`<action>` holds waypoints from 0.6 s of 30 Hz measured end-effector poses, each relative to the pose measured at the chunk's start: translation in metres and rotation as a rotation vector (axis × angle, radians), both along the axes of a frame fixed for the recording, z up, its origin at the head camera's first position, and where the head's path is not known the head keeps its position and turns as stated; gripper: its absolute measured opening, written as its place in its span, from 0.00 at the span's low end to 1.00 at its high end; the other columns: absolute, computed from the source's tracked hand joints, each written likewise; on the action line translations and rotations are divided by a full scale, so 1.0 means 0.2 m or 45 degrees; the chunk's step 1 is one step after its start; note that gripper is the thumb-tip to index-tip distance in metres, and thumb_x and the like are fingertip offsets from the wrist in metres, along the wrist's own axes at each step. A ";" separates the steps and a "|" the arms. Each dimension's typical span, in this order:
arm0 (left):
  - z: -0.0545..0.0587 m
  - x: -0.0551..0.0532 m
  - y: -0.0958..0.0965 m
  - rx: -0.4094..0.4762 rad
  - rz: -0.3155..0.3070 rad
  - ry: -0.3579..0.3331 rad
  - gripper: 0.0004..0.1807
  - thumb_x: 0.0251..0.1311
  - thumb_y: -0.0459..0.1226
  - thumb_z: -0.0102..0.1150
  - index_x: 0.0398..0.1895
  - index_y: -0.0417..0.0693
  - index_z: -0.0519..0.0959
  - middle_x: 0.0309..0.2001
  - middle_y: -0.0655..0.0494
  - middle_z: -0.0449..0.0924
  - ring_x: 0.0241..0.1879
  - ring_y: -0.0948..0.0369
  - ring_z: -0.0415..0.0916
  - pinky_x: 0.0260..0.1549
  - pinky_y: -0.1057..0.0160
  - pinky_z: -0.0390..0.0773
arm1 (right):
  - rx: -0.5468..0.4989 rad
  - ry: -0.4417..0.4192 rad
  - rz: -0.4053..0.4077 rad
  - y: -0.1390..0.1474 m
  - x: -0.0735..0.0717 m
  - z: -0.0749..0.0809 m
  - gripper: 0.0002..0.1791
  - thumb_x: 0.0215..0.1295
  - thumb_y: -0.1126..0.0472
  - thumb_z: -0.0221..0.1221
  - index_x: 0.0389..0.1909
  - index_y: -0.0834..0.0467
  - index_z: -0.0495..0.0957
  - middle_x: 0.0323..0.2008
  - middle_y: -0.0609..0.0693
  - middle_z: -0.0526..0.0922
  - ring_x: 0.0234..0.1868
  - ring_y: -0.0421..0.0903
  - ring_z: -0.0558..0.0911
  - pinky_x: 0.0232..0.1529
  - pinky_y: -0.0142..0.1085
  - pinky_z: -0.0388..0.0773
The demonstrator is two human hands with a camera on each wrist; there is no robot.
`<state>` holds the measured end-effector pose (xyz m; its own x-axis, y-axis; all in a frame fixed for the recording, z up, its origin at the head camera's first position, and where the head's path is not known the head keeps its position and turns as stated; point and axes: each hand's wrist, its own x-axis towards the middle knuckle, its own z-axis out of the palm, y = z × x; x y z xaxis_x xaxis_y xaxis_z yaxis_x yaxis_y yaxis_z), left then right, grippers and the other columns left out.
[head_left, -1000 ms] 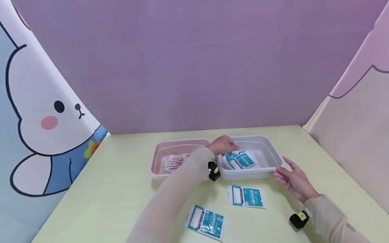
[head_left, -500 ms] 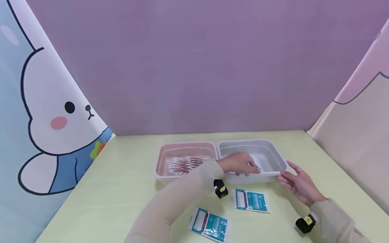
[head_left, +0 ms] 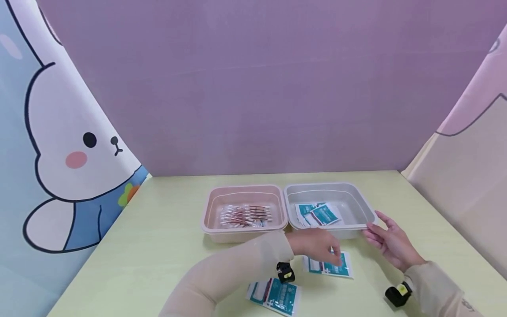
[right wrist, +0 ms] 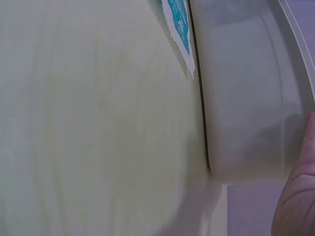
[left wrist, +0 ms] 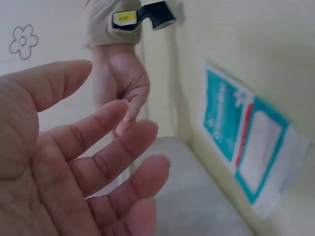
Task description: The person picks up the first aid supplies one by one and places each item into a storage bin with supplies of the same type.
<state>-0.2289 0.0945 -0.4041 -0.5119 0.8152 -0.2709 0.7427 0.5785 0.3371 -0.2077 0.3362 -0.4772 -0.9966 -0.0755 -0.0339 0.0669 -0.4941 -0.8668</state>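
Note:
My left hand (head_left: 318, 244) hovers in front of the grey plastic basin with its fingers loosely bent. In the left wrist view nothing lies between those fingers (left wrist: 123, 142). Below it, partly covered in the head view, a teal-and-white sealed packet (head_left: 343, 269) lies flat on the table. My right hand (head_left: 392, 242) pinches the right front corner of the grey basin (head_left: 354, 207) between thumb and fingers. Inside that basin, toward its left side, lie several similar packets (head_left: 325, 214). Another teal packet (head_left: 279, 297) rests nearer to me, partly behind the left wrist's camera.
A pink basin (head_left: 237, 237) stands directly left of the grey one. It holds clear-wrapped swabs (head_left: 247, 213) with reddish-brown sticks. The pale yellow table (head_left: 166, 246) meets a purple backdrop (head_left: 257, 88) behind the basins. A cartoon-printed panel (head_left: 71, 154) rises at left.
My left hand reached down into the grey basin, then came out over its front rim to above the packet on the table. The right hand has kept its grip on the basin's corner.

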 end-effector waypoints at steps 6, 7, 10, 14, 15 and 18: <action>-0.06 0.02 -0.05 0.006 -0.097 0.014 0.18 0.62 0.48 0.61 0.53 0.55 0.80 0.45 0.67 0.80 0.39 0.74 0.73 0.39 0.80 0.70 | 0.010 -0.027 -0.013 0.00 -0.01 0.00 0.21 0.70 0.70 0.51 0.54 0.45 0.58 0.31 0.52 0.85 0.32 0.41 0.86 0.38 0.29 0.81; -0.07 0.01 -0.06 -0.004 -0.115 0.004 0.20 0.62 0.48 0.61 0.55 0.54 0.79 0.48 0.67 0.79 0.41 0.74 0.72 0.41 0.80 0.70 | 0.010 -0.025 -0.012 0.00 -0.01 0.00 0.21 0.70 0.70 0.51 0.54 0.45 0.57 0.31 0.52 0.85 0.32 0.41 0.86 0.38 0.29 0.81; -0.10 0.01 -0.08 -0.026 -0.160 -0.066 0.24 0.61 0.47 0.62 0.60 0.53 0.75 0.54 0.65 0.77 0.45 0.73 0.71 0.45 0.79 0.69 | 0.006 -0.013 -0.009 0.00 0.00 -0.01 0.22 0.70 0.70 0.52 0.54 0.45 0.57 0.31 0.53 0.85 0.32 0.41 0.86 0.37 0.29 0.81; -0.14 -0.01 -0.12 0.025 -0.158 -0.155 0.27 0.61 0.45 0.63 0.63 0.51 0.72 0.58 0.62 0.74 0.52 0.70 0.69 0.50 0.76 0.68 | 0.007 -0.014 -0.011 0.01 0.00 -0.01 0.23 0.69 0.70 0.53 0.55 0.45 0.57 0.32 0.53 0.84 0.32 0.41 0.86 0.38 0.29 0.81; -0.15 -0.02 -0.14 0.051 -0.134 -0.191 0.28 0.61 0.44 0.63 0.64 0.51 0.71 0.59 0.61 0.73 0.53 0.70 0.68 0.52 0.75 0.67 | 0.009 -0.016 -0.010 0.02 0.00 0.00 0.23 0.69 0.70 0.53 0.55 0.45 0.57 0.32 0.53 0.84 0.32 0.41 0.86 0.38 0.29 0.81; -0.18 -0.04 -0.18 0.138 -0.013 -0.295 0.29 0.61 0.43 0.63 0.65 0.51 0.70 0.61 0.62 0.70 0.57 0.69 0.66 0.56 0.72 0.66 | 0.020 -0.026 -0.001 0.02 0.00 0.00 0.25 0.69 0.69 0.53 0.59 0.45 0.55 0.33 0.53 0.84 0.33 0.41 0.86 0.39 0.30 0.81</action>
<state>-0.2376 0.0585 -0.4401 -0.4380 0.8506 -0.2910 0.6440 0.5228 0.5585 -0.2084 0.3406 -0.4770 -0.9957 -0.0736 -0.0557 0.0844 -0.4807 -0.8728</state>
